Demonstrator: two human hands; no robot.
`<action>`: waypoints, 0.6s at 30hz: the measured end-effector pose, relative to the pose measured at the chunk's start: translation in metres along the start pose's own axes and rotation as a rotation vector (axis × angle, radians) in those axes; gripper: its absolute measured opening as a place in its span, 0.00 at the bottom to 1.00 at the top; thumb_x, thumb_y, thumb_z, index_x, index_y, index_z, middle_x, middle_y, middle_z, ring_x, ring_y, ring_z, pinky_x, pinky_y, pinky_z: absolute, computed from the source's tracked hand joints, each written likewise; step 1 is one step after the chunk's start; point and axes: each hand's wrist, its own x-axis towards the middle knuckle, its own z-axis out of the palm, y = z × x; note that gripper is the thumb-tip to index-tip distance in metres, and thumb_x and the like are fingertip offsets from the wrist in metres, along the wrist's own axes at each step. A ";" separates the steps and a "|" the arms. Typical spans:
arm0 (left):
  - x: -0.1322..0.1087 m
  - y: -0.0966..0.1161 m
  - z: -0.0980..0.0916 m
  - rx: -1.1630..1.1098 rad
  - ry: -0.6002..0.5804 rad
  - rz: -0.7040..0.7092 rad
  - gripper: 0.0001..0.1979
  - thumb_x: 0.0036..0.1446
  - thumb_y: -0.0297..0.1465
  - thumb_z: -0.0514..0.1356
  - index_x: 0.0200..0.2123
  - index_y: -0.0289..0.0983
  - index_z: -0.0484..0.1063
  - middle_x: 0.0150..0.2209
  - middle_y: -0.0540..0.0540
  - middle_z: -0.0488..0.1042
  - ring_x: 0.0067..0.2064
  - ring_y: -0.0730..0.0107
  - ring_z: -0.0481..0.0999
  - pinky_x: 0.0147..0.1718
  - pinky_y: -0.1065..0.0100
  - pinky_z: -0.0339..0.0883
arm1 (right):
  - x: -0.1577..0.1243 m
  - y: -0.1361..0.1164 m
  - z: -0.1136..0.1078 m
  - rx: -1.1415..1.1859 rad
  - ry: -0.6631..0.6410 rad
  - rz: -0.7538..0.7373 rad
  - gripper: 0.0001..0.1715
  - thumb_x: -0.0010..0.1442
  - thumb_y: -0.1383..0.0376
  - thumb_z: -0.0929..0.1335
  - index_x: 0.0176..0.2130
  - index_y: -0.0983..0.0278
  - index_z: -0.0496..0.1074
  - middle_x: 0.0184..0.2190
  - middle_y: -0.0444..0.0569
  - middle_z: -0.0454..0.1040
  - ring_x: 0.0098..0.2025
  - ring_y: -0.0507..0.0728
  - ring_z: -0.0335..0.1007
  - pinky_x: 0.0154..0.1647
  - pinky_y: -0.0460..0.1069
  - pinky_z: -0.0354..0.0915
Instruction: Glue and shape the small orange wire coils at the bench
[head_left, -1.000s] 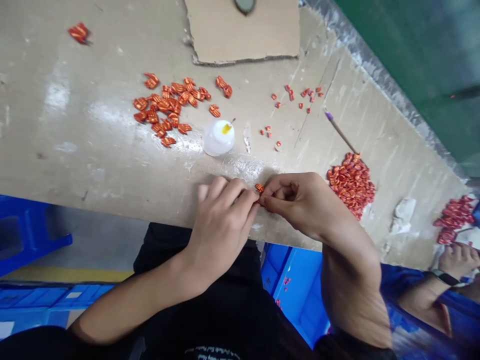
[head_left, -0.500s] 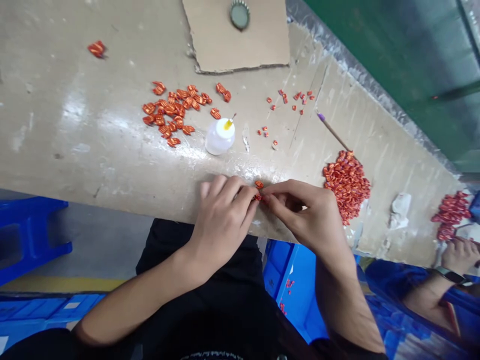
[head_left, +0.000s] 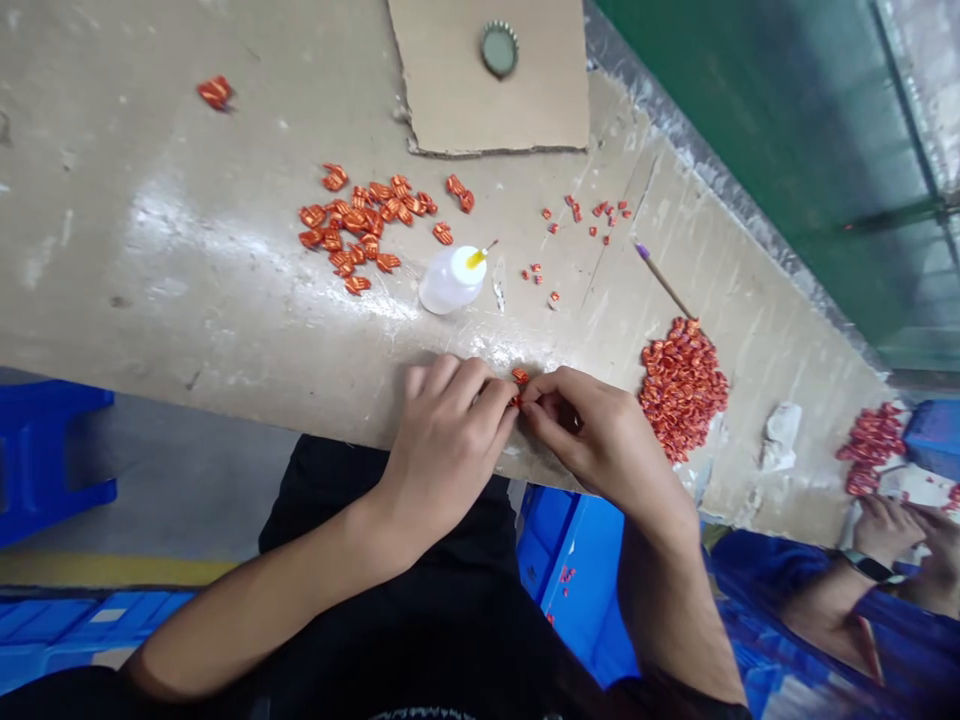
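Observation:
Near the table's front edge, my left hand (head_left: pixel 450 440) and my right hand (head_left: pixel 600 425) meet at the fingertips. Between them is a small red piece (head_left: pixel 516 401), mostly covered by the fingers, pinched from both sides. Just beyond the fingertips lies a small orange-red piece (head_left: pixel 520 375). A white bottle (head_left: pixel 453 279) with a yellow tip leans on its side behind my left hand. Hand-shaped orange pieces (head_left: pixel 371 218) are scattered to its left. Tiny red bits (head_left: pixel 576 212) lie behind my right hand, and a large heap of red pieces (head_left: pixel 681 388) sits to its right.
Cardboard (head_left: pixel 495 110) with a bottle cap (head_left: pixel 499 49) lies at the back. A purple-tipped stick (head_left: pixel 664 280) touches the heap. At the far right, another person's hands (head_left: pixel 889 530) are near another red pile (head_left: pixel 871 445). A blue bin (head_left: pixel 592 590) stands below the table edge.
The whole view has shifted slightly. My fingertips remain together at the small red piece, with my right hand's fingers drawn a little closer. The other person's second hand now shows.

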 end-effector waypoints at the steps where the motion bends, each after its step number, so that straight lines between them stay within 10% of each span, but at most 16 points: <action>1: 0.000 0.000 0.000 0.000 0.001 0.002 0.01 0.77 0.29 0.65 0.47 0.39 0.78 0.43 0.46 0.80 0.47 0.56 0.73 0.46 0.55 0.58 | -0.001 0.002 0.000 0.007 -0.001 0.000 0.06 0.78 0.62 0.71 0.46 0.60 0.78 0.34 0.43 0.77 0.32 0.53 0.71 0.37 0.51 0.64; 9: -0.001 -0.001 0.007 -0.019 0.042 0.011 0.01 0.75 0.29 0.67 0.47 0.40 0.78 0.42 0.47 0.80 0.46 0.54 0.73 0.45 0.53 0.59 | -0.008 0.022 0.010 0.516 0.133 0.206 0.15 0.75 0.50 0.75 0.45 0.59 0.80 0.29 0.41 0.71 0.28 0.52 0.65 0.28 0.49 0.61; 18: -0.002 -0.001 0.007 0.005 0.054 0.009 0.02 0.74 0.29 0.67 0.48 0.40 0.77 0.44 0.46 0.81 0.46 0.54 0.74 0.44 0.52 0.59 | -0.010 0.009 0.011 0.255 0.232 0.174 0.06 0.74 0.61 0.75 0.44 0.60 0.84 0.26 0.39 0.69 0.28 0.52 0.62 0.31 0.50 0.61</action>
